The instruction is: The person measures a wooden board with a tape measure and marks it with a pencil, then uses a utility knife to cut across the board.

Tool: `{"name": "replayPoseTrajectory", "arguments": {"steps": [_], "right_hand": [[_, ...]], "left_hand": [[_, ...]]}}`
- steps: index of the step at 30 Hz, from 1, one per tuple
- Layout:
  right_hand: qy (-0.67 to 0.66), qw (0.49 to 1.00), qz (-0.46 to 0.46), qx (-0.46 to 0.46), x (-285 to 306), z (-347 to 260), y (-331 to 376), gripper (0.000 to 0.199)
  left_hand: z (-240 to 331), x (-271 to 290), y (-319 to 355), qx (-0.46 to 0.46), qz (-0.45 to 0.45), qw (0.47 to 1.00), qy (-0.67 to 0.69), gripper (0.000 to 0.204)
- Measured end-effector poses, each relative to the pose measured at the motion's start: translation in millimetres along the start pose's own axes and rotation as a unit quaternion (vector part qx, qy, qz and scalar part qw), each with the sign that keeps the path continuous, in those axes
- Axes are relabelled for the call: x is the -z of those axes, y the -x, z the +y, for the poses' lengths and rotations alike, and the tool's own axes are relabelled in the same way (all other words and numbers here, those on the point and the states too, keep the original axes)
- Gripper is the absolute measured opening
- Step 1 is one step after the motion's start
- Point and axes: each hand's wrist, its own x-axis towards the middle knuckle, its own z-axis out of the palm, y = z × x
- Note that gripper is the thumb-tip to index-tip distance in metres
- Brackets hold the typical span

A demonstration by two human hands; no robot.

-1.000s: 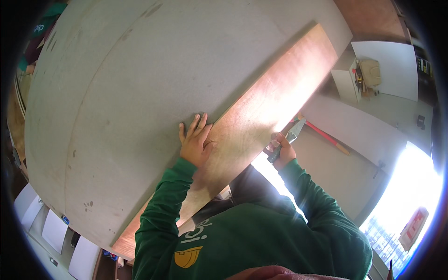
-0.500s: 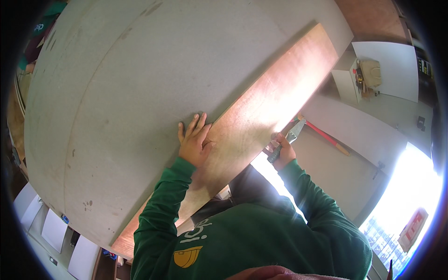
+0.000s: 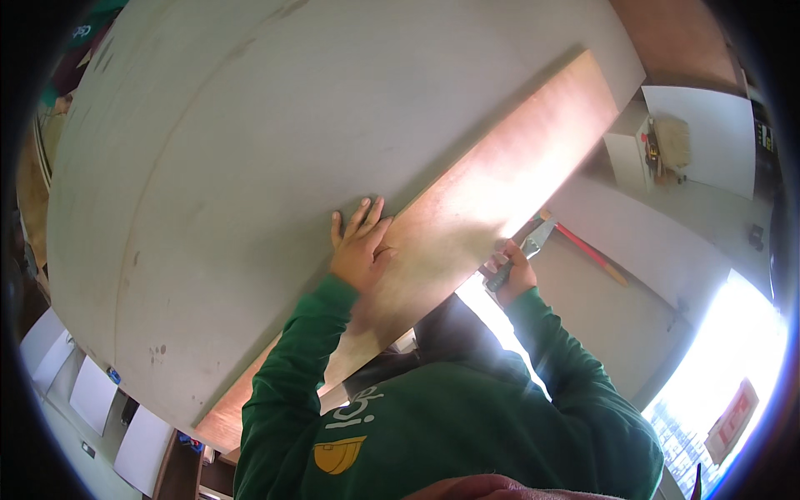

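Observation:
A long, pale wooden board (image 3: 450, 225) lies slantwise along the near edge of a large grey table (image 3: 250, 167). My left hand (image 3: 360, 250) rests on the board's far edge, fingers stretched and apart, fingertips reaching over the grey surface. Just off the near edge of the board, my right hand (image 3: 518, 271) is closed around the dark green handle of a putty knife (image 3: 537, 237). Its flat silver blade points up and to the right. Part of the handle is hidden by my fingers.
Beyond the putty knife lies a long red-handled tool (image 3: 592, 250). A brush (image 3: 671, 142) and small tools sit by white panels at right. Bright light comes from a window (image 3: 717, 350) at lower right. Another person's green sleeve (image 3: 62, 87) shows at the far left.
The whole view has shifted slightly, so the board and both hands appear a little farther right. Both hands keep much the same pose and hold.

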Motion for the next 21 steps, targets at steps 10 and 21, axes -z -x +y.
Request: {"name": "replayPoseTrajectory", "arguments": {"steps": [10,21], "right_hand": [[0.031,0.999,0.026,-0.006,-16,-13,-5,0.02],[0.143,0.984,-0.096,0.032,17,-3,-19,0.026]], "left_hand": [[-6,-8,-5,-0.003,0.018,1.0,-0.003,0.052],[-21,-26,20,-0.004,0.055,0.997,0.05,0.047]]}}
